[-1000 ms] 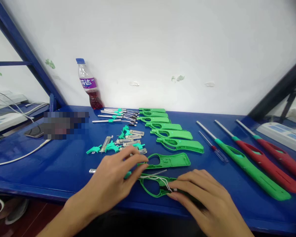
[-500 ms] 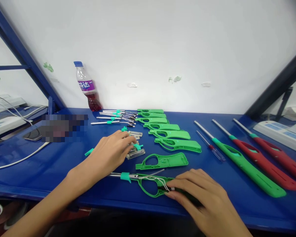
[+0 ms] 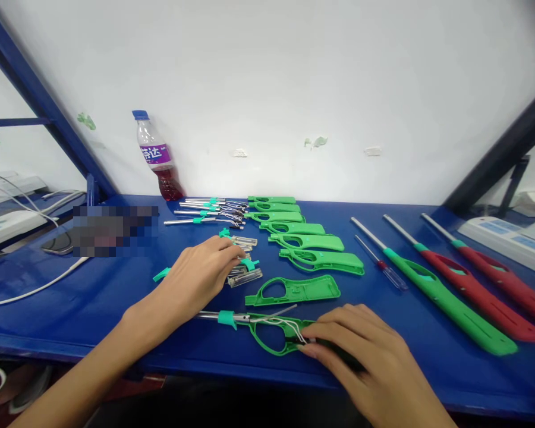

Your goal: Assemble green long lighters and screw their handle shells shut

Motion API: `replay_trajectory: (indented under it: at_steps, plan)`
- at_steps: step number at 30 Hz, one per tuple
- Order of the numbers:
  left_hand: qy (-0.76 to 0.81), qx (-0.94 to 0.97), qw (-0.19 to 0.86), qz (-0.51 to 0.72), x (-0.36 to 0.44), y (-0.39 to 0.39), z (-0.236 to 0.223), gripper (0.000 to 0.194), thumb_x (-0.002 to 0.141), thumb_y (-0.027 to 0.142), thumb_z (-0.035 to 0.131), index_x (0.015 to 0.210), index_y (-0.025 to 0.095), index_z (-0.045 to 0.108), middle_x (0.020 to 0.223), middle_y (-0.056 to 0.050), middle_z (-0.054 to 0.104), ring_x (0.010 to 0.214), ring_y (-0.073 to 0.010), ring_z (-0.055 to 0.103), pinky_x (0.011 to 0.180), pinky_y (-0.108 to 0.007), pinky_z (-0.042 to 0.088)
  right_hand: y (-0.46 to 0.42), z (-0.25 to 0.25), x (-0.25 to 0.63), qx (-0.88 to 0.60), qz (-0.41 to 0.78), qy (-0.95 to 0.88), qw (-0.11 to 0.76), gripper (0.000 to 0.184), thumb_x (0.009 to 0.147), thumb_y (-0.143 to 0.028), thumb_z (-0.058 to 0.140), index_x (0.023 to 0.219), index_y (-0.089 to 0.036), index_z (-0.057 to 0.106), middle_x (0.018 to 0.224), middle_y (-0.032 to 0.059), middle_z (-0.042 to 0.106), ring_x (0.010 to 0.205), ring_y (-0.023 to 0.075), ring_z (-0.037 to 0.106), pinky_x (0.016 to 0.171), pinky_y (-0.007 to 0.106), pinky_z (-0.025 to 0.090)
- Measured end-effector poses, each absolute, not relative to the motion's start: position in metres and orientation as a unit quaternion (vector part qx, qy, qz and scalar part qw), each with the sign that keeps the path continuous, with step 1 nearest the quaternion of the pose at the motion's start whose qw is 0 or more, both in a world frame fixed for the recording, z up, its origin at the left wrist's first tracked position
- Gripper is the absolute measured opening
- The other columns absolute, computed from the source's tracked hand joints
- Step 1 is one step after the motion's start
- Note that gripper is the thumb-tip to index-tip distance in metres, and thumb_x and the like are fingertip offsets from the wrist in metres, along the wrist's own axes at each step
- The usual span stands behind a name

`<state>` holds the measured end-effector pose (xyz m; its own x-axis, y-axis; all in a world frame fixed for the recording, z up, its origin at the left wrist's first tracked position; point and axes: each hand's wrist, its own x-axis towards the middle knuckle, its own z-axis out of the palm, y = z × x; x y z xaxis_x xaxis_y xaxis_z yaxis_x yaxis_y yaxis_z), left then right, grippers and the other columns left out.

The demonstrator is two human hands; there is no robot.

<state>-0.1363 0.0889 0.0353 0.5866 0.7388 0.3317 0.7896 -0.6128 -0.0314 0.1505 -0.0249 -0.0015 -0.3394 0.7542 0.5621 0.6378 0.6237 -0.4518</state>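
My right hand (image 3: pixel 361 351) is closed around the handle end of a green lighter casing half (image 3: pixel 267 348) near the front edge. White wires (image 3: pixel 294 327) and a metal tube (image 3: pixel 209 315) with a teal collar (image 3: pixel 227 318) lie along that casing. My left hand (image 3: pixel 207 264) reaches into a pile of clear lighter fuel tanks (image 3: pixel 246 277) and teal trigger pieces (image 3: pixel 250 264). Its fingers are bent together, and their tips are partly hidden, so what they pinch cannot be made out. Just behind the held casing lies another open casing half (image 3: pixel 312 290).
Several green casings (image 3: pixel 323 261) form a column toward the wall, beside wired metal tubes (image 3: pixel 191 222). On the right lie a screwdriver (image 3: pixel 390 275), a green lighter (image 3: pixel 455 303) and two red lighters (image 3: pixel 472 297). A drink bottle (image 3: pixel 158 157) leans on the wall; a white cable (image 3: pixel 40 297) crosses the left side.
My left fingers have shifted slightly within the pile. My right hand and the casing stay almost where they were.
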Motion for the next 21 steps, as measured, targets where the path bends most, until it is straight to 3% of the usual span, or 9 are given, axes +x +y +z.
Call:
replay_trajectory:
  at_steps: [12,21]
  plan:
    - [-0.437,-0.881,0.104,-0.149,-0.151,0.079,0.039,0.042,0.103,0.010,0.039,0.122,0.021,0.075,0.112,-0.010,0.070,0.094,-0.0259,0.069,0.061,-0.031,0.048,-0.027,-0.002,0.149,-0.431,0.078,-0.809,0.391,0.013,0.110,-0.037,0.062,0.104,-0.031,0.072,0.096,-0.0075,0.079,0.077,0.0138,0.070,0.079,0.033,0.044]
    - [-0.480,-0.860,0.065,-0.159,-0.161,0.067,0.036,0.041,0.112,0.033,0.038,0.120,0.021,0.076,0.114,-0.010,0.071,0.090,-0.0254,0.073,0.072,-0.035,0.056,-0.025,-0.002,0.154,-0.431,0.082,-0.826,0.354,0.011,0.109,-0.030,0.064,0.107,-0.031,0.075,0.100,-0.0026,0.081,0.081,0.0163,0.074,0.079,0.033,0.050]
